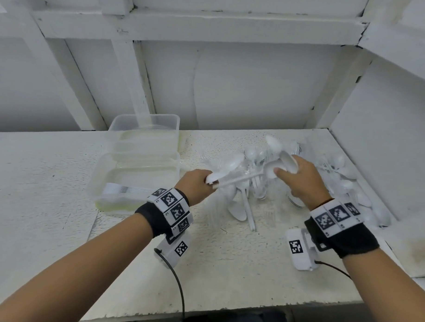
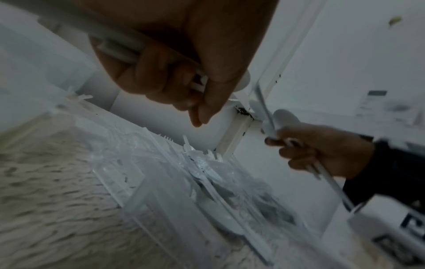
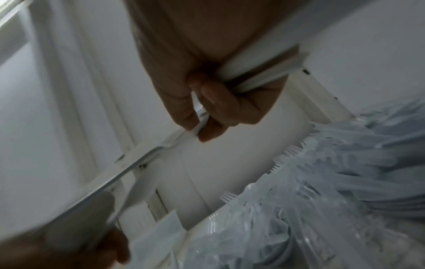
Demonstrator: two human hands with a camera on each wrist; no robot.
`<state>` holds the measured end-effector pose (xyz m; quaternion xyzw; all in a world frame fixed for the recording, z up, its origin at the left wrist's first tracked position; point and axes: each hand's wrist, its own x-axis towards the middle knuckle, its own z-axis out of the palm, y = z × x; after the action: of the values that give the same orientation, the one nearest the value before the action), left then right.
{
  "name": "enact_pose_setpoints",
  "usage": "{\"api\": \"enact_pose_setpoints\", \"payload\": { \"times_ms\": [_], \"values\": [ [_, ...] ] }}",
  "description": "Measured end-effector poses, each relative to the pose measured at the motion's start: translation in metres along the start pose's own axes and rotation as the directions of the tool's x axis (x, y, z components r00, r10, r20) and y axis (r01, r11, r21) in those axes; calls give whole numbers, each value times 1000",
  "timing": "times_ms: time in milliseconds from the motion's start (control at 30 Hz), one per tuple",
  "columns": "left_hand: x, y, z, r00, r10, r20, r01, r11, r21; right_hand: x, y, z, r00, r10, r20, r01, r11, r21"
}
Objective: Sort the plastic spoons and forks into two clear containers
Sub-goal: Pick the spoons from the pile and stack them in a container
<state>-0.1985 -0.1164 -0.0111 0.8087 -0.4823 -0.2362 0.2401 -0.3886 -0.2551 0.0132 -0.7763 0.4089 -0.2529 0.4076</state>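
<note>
A heap of white spoons and clear forks [image 1: 251, 184] lies on the white shelf, also seen in the left wrist view [image 2: 207, 174] and the right wrist view [image 3: 322, 200]. Above the heap, my left hand [image 1: 209, 182] grips white spoons [image 2: 119, 45] by their handles. My right hand [image 1: 287, 169] grips more spoons, their bowls [image 1: 288, 161] sticking up past the fingers. One spoon handle [image 1: 242, 177] runs between the two hands. Two clear containers stand to the left: the near one [image 1: 102, 181] holds a row of clear forks [image 1: 126, 189], the far one [image 1: 145, 124] stands behind it.
More white spoons [image 1: 357, 190] are spread along the right wall [image 1: 386, 133]. The back wall rises right behind the pile. A black cable [image 1: 178, 285] hangs from the left wrist camera over the shelf's front edge [image 1: 225, 310].
</note>
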Motion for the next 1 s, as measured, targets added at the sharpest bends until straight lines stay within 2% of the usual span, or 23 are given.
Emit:
{"api": "enact_pose_setpoints", "payload": {
  "times_ms": [100, 167, 267, 333, 467, 567, 633, 700, 800, 867, 1000],
  "values": [
    [9, 5, 9, 993, 87, 82, -99, 984, 149, 3, -1, -10, 986, 138, -91, -110, 958, 265],
    [17, 6, 16, 977, 111, 180, -154, 957, 245, 5, -1, -14, 977, 168, -128, -122, 943, 309],
    [25, 8, 24, 945, 47, 323, -197, 871, 450, 4, -1, -12, 973, 173, -153, -103, 917, 385],
    [27, 9, 27, 947, 44, 319, -206, 846, 492, 2, -2, -9, 976, 167, -140, -91, 896, 435],
    [26, 8, 26, 962, 95, 256, -205, 870, 448, 0, -5, -3, 985, 141, -96, -73, 857, 510],
    [22, 7, 15, 980, 94, 173, -144, 941, 306, 0, -7, -2, 992, 110, -55, -60, 826, 560],
    [17, 5, 3, 995, 71, 74, -81, 987, 140, -1, -11, -2, 998, 59, -27, -34, 833, 552],
    [11, 4, -10, 999, 48, -14, -49, 997, -63, -2, -15, 0, 1000, -7, -3, 7, 866, 501],
    [-3, 7, -21, 998, -8, -55, -12, 932, -362, -4, -23, 5, 992, -111, 67, 79, 927, 367],
    [-14, 9, -23, 998, -56, -39, 29, 868, -495, -5, -29, 11, 977, -176, 120, 133, 944, 302],
    [-34, 14, -22, 999, -36, 7, 32, 796, -605, -6, -40, 25, 950, -266, 163, 238, 956, 169]
  ]
}}
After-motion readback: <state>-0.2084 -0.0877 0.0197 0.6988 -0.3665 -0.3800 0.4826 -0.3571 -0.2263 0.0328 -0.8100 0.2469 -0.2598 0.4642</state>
